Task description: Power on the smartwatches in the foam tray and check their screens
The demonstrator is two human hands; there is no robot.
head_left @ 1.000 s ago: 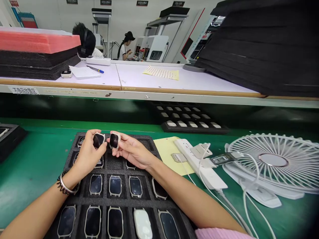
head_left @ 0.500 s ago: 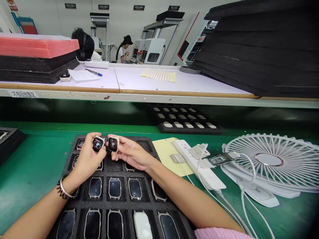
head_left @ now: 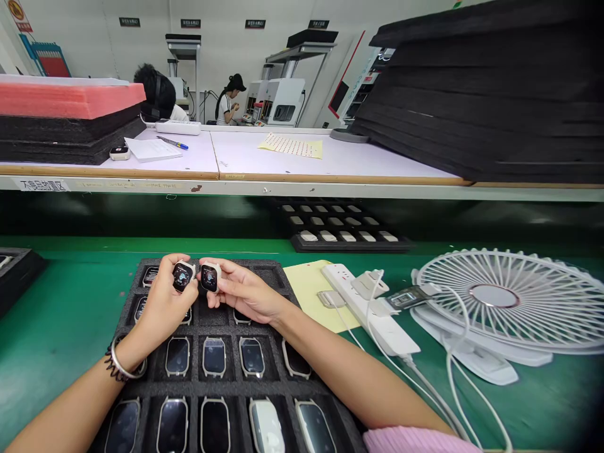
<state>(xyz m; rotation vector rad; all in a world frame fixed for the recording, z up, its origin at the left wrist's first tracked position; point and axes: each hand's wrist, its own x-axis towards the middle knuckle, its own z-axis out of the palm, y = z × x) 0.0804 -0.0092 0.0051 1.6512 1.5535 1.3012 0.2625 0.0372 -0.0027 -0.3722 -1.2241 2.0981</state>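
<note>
My left hand (head_left: pixel 170 299) grips a smartwatch body (head_left: pixel 182 277) with a lit screen and no strap. Close beside it, my right hand (head_left: pixel 248 290) holds a second smartwatch body (head_left: pixel 210 277) between thumb and fingers, its screen also lit. Both hover over the far part of a black foam tray (head_left: pixel 194 384). Strapless watch bodies lie in the tray's pockets, most with dark screens up, such as the watch (head_left: pixel 214 357) in the middle. One watch (head_left: pixel 267 425) in the near row shows a pale face. My hands and forearms hide several pockets.
Right of the tray are yellow paper (head_left: pixel 302 289), a white power strip (head_left: pixel 372 311) with cables, and a white fan (head_left: pixel 509 302). Another watch tray (head_left: pixel 349 242) sits under the shelf (head_left: pixel 377 160). Black foam stacks (head_left: pixel 486 94) rise at right. Two people work beyond.
The whole view has shifted slightly, so things appear a little further left. Both hands keep hold of the same watches, in nearly the same pose over the tray.
</note>
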